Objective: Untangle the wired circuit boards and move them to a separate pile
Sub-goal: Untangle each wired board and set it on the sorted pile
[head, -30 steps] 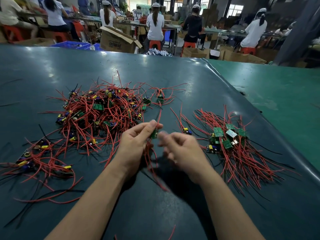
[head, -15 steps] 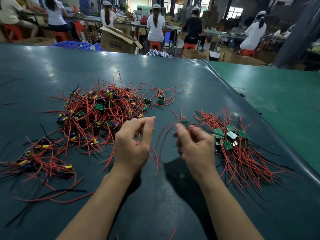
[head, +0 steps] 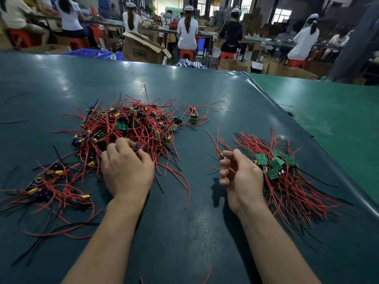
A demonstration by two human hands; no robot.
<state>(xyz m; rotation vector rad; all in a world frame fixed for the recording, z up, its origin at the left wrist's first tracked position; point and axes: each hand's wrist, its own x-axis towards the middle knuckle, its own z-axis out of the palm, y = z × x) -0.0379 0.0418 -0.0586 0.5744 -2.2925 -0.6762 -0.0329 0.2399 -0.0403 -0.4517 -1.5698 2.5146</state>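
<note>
Since half a second ago my left hand point(head: 127, 171) has dropped from mid-air onto the near side of the tangled heap point(head: 127, 128), and my right hand point(head: 242, 177) has carried its freed board point(head: 222, 155) closer to the sorted pile point(head: 287, 177).

Toward the left edge of the dark table point(head: 194, 232), a loose cluster of boards point(head: 47, 185) trails red and black wires toward me. Further in, the tangled heap sits left of centre. My left hand lies on its near edge, fingers curled into the wires around a small component, I judge to fish out the next board; what exactly it grips is hard to make out.

My right hand, right of centre, pinches the freed board's red wires between thumb and fingers, the board hanging at the fingertips just beside the sorted pile. That pile lies near the right edge, wires combed toward me, so each new board can join it without snagging.
</note>
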